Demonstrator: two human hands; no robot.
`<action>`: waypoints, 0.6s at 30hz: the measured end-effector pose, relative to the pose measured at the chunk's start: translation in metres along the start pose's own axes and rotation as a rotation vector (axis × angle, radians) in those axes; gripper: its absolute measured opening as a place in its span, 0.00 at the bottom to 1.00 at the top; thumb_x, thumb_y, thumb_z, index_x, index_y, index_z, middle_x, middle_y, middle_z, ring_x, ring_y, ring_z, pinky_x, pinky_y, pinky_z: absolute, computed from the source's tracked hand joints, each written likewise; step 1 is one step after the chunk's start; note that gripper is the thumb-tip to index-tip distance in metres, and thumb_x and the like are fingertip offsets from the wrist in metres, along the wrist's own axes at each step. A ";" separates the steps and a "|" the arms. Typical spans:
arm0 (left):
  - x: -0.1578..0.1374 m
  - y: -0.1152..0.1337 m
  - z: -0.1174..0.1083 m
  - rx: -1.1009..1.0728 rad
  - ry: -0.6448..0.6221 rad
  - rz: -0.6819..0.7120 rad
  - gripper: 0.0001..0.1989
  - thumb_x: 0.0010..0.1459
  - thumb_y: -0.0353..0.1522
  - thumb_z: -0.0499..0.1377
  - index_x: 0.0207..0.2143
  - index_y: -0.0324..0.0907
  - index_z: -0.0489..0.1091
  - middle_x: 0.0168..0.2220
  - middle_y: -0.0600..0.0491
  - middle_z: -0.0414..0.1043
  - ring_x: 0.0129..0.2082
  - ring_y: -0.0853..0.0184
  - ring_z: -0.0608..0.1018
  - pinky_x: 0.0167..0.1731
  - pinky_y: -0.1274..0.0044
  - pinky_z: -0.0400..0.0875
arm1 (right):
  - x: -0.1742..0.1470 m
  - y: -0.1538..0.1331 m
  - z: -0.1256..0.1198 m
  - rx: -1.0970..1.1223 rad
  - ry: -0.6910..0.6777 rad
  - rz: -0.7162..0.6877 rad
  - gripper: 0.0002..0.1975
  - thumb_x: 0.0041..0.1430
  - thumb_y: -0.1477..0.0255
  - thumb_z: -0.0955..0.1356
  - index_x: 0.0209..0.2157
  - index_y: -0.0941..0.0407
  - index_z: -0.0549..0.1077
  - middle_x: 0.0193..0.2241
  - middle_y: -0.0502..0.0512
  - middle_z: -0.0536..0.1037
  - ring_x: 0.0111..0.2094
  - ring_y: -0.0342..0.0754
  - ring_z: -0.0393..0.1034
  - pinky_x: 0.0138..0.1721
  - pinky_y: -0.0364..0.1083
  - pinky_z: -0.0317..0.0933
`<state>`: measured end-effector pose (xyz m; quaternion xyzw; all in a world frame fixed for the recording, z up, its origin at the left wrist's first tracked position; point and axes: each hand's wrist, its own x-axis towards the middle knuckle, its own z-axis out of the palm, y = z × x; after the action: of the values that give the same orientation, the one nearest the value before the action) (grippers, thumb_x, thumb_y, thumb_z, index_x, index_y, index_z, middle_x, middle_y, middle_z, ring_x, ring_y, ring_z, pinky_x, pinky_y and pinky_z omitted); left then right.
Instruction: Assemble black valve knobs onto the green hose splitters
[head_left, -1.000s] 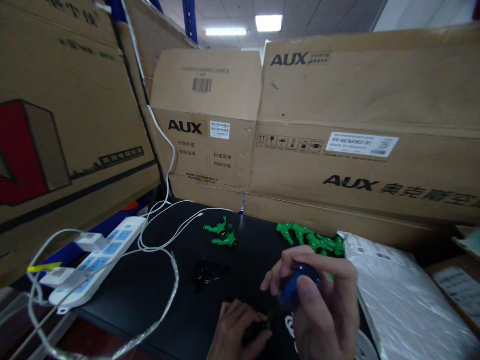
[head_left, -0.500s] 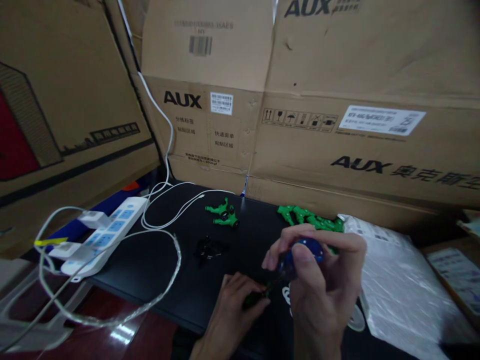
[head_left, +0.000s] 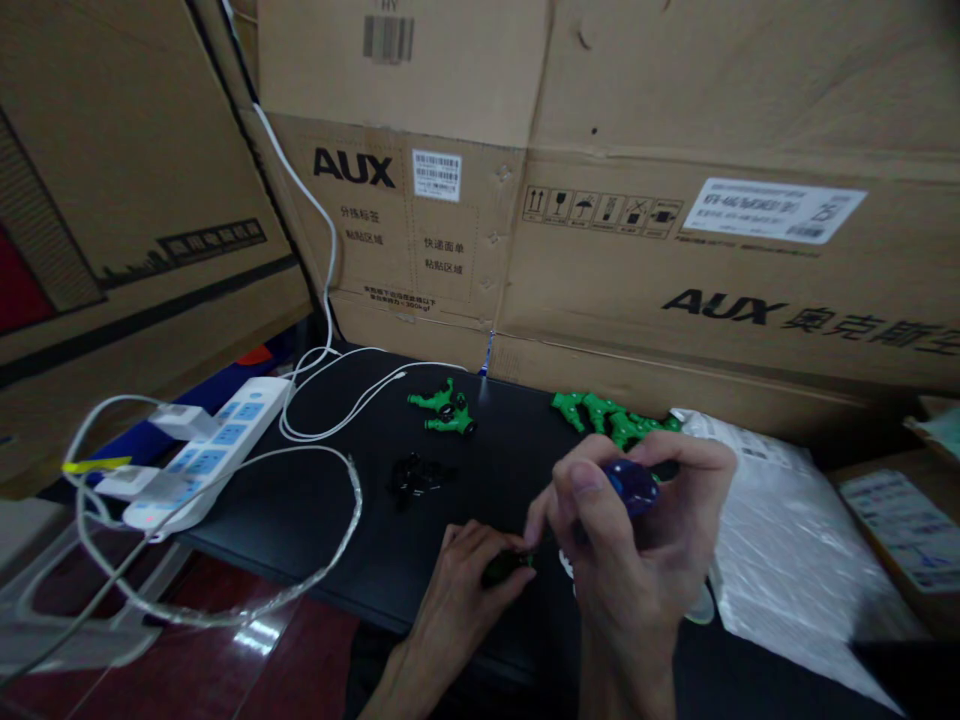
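Two bare hands sit low over a smooth black desk (head_left: 397, 560), near its front edge. Left hand (head_left: 469, 585): thumb and fingers pinched on a small dark piece with green patches (head_left: 502, 568), mostly covered, exact shape unclear. Right hand (head_left: 637, 545): fingers curled and clamped round a glossy, rounded blue handle (head_left: 636, 487), tilted, lower end hidden. Its fingertips are close beside the left's; contact between them, cannot tell. Curved, flat white pieces (head_left: 566, 563), partly behind the right hand.

Toward the back edge: branching, tubular green pieces with black rings (head_left: 452, 424). Nearer the front, a loose heap of small shiny black parts (head_left: 416, 475). At the back edge, farther right, a pile of knobbly green pieces (head_left: 589, 410). Right end: crinkled, whitish plastic-wrapped package (head_left: 787, 560). Left edge: long white power strip with blue socket faces (head_left: 215, 448). Behind the back edge, upright brown cardboard (head_left: 637, 285).
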<state>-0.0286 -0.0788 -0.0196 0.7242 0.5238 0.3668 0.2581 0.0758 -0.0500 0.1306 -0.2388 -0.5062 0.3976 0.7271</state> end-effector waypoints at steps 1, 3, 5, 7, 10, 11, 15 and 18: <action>0.000 0.001 -0.001 0.008 -0.010 -0.005 0.13 0.56 0.27 0.70 0.43 0.48 0.76 0.39 0.55 0.82 0.40 0.61 0.80 0.42 0.69 0.65 | 0.000 0.000 -0.001 0.023 0.004 0.032 0.12 0.66 0.76 0.69 0.43 0.47 0.64 0.23 0.39 0.68 0.17 0.37 0.58 0.19 0.37 0.55; 0.000 0.001 -0.001 0.017 -0.029 -0.016 0.13 0.56 0.28 0.71 0.43 0.47 0.76 0.38 0.56 0.82 0.39 0.62 0.80 0.42 0.69 0.65 | -0.001 0.000 -0.003 0.057 -0.018 0.093 0.04 0.69 0.66 0.67 0.42 0.49 0.68 0.21 0.41 0.65 0.18 0.39 0.56 0.19 0.37 0.53; 0.000 0.001 -0.002 0.023 -0.027 -0.018 0.13 0.55 0.28 0.71 0.42 0.47 0.77 0.37 0.57 0.82 0.38 0.62 0.80 0.42 0.69 0.65 | -0.002 -0.001 -0.006 0.051 -0.044 0.131 0.12 0.72 0.61 0.62 0.41 0.52 0.73 0.21 0.45 0.66 0.20 0.40 0.58 0.20 0.40 0.56; 0.000 0.001 -0.002 0.028 -0.019 -0.007 0.12 0.56 0.28 0.70 0.42 0.47 0.77 0.38 0.56 0.82 0.39 0.62 0.80 0.42 0.70 0.65 | -0.004 -0.003 -0.006 0.019 -0.055 0.113 0.13 0.72 0.64 0.62 0.40 0.53 0.74 0.25 0.47 0.70 0.22 0.41 0.64 0.23 0.44 0.63; -0.001 0.000 -0.001 0.042 -0.005 0.025 0.12 0.58 0.28 0.69 0.44 0.48 0.76 0.42 0.55 0.82 0.41 0.61 0.80 0.42 0.69 0.67 | -0.005 -0.005 -0.003 0.040 -0.084 0.057 0.03 0.69 0.71 0.67 0.43 0.50 0.69 0.31 0.48 0.75 0.24 0.42 0.70 0.25 0.45 0.68; -0.001 0.000 0.000 0.052 0.001 0.036 0.12 0.58 0.28 0.69 0.44 0.48 0.76 0.41 0.55 0.82 0.42 0.60 0.80 0.42 0.68 0.67 | -0.005 -0.005 -0.003 0.055 -0.092 0.058 0.06 0.68 0.73 0.67 0.43 0.49 0.67 0.30 0.46 0.76 0.23 0.41 0.69 0.23 0.43 0.66; -0.002 0.000 0.004 0.026 0.062 0.111 0.14 0.55 0.23 0.68 0.43 0.46 0.75 0.40 0.54 0.81 0.47 0.59 0.79 0.51 0.65 0.70 | -0.003 -0.002 -0.006 0.051 -0.054 0.084 0.06 0.67 0.72 0.69 0.42 0.49 0.67 0.22 0.41 0.67 0.19 0.38 0.58 0.19 0.37 0.55; -0.002 0.000 0.007 -0.098 0.059 0.148 0.20 0.55 0.19 0.64 0.48 0.46 0.73 0.47 0.52 0.80 0.50 0.62 0.79 0.56 0.67 0.71 | -0.002 -0.001 -0.011 0.045 -0.079 0.132 0.12 0.70 0.61 0.64 0.40 0.53 0.74 0.20 0.45 0.65 0.20 0.40 0.56 0.20 0.40 0.54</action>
<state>-0.0233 -0.0806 -0.0240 0.7362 0.4576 0.4314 0.2500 0.0854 -0.0515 0.1260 -0.2392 -0.5086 0.4651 0.6839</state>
